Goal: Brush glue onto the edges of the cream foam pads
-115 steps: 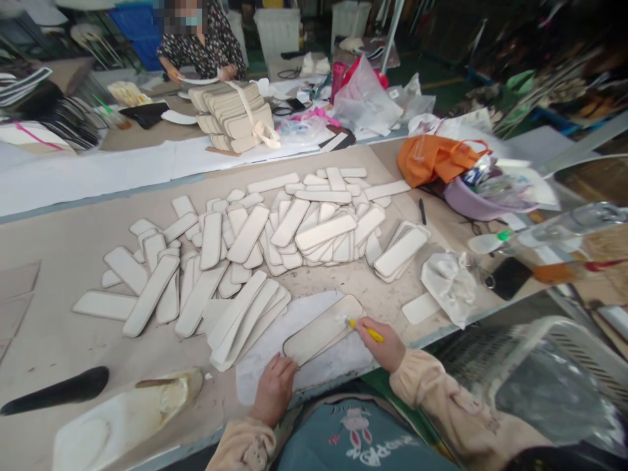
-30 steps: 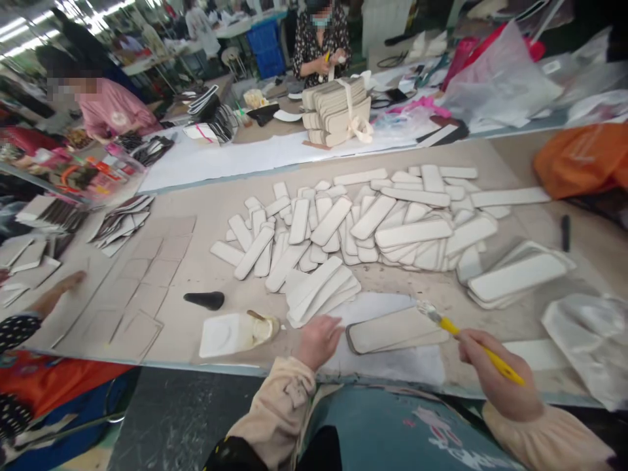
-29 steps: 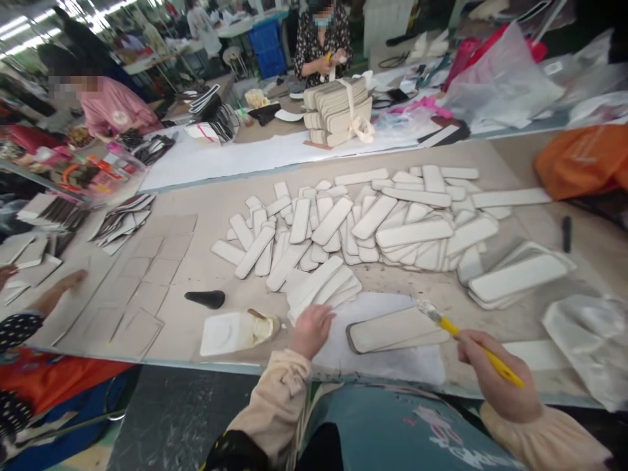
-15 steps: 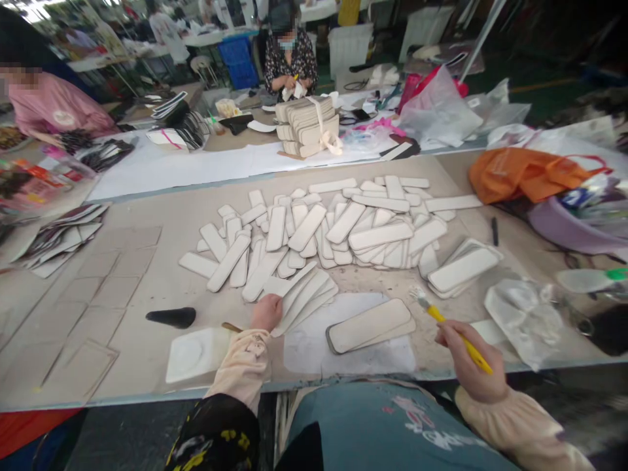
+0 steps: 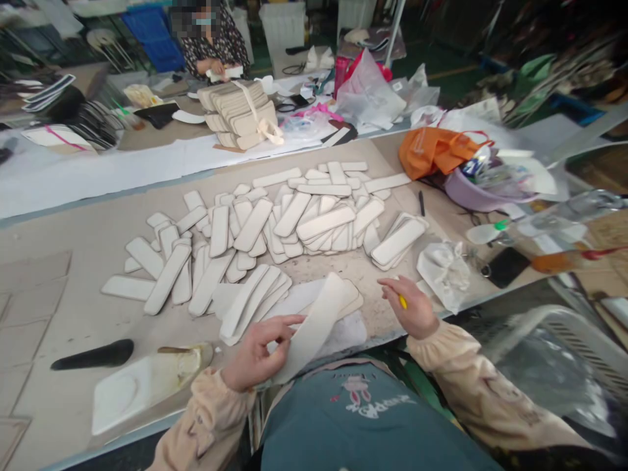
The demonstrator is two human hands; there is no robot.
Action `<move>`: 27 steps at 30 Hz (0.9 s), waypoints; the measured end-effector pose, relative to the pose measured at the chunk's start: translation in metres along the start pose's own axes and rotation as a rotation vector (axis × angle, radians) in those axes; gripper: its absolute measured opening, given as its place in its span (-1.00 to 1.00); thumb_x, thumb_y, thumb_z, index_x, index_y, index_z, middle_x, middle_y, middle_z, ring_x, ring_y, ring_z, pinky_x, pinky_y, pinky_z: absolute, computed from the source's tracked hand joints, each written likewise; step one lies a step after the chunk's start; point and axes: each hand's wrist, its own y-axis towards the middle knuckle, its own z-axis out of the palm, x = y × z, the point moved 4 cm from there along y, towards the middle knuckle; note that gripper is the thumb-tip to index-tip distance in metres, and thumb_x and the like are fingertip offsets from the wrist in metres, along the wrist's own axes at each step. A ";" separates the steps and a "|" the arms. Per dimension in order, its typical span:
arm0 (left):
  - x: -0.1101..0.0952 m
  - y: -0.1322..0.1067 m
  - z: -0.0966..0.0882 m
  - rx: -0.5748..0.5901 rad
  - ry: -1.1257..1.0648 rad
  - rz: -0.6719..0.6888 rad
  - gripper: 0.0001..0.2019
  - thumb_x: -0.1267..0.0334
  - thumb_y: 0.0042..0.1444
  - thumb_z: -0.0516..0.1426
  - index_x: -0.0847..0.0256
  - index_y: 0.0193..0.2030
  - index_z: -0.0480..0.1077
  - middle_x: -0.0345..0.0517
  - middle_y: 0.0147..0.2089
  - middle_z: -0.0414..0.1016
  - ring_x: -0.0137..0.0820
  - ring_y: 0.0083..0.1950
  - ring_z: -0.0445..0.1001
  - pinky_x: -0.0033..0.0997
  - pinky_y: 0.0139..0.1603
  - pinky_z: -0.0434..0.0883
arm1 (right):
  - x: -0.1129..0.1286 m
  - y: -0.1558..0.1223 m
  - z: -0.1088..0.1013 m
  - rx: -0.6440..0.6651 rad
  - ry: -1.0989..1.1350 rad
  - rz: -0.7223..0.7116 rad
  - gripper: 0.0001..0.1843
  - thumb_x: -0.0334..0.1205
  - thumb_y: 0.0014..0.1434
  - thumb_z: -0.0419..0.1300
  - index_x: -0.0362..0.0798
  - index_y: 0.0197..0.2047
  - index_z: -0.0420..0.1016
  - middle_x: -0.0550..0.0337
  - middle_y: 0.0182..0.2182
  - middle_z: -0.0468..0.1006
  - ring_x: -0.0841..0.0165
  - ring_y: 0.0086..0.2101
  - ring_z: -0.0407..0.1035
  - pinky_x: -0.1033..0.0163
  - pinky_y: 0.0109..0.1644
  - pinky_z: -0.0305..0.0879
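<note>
My left hand (image 5: 260, 350) grips the left edge of a long white round-ended strip (image 5: 316, 320), tilted above the table's front edge. Behind that strip lie another pale strip (image 5: 350, 296) and a whitish sheet (image 5: 350, 330). My right hand (image 5: 411, 306) is closed round a yellow-handled brush (image 5: 403, 301); most of it is hidden by the fingers. To the left of the held strip, several strips (image 5: 255, 301) lie fanned out. A translucent plastic jug (image 5: 122, 396) rests on its side near my left sleeve, with a brown stick (image 5: 175, 350) at its opening.
A wide heap of white strips (image 5: 252, 226) covers mid-table, with a small stack (image 5: 398, 241) to its right. A black tapered piece (image 5: 93, 355), a white crumpled bag (image 5: 444, 271) and a purple basin (image 5: 483, 193) lie around. Across the table sits a co-worker (image 5: 216, 42).
The view has swung right. My left hand has left the fanned strips and now holds a strip tilted near my body. My right hand has moved in with the brush, its bristles no longer visible.
</note>
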 end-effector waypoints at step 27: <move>0.120 -0.059 0.092 -0.513 -0.188 -1.014 -0.71 0.01 -0.13 0.19 0.22 -0.47 0.38 -0.29 -0.62 0.34 -0.48 -0.56 0.30 -0.49 -0.50 0.24 | -0.035 0.006 0.078 0.450 -0.264 -0.008 -0.62 0.05 0.22 0.00 -0.03 -0.33 0.48 0.12 -0.37 0.54 0.30 -0.31 0.41 0.28 -0.28 0.19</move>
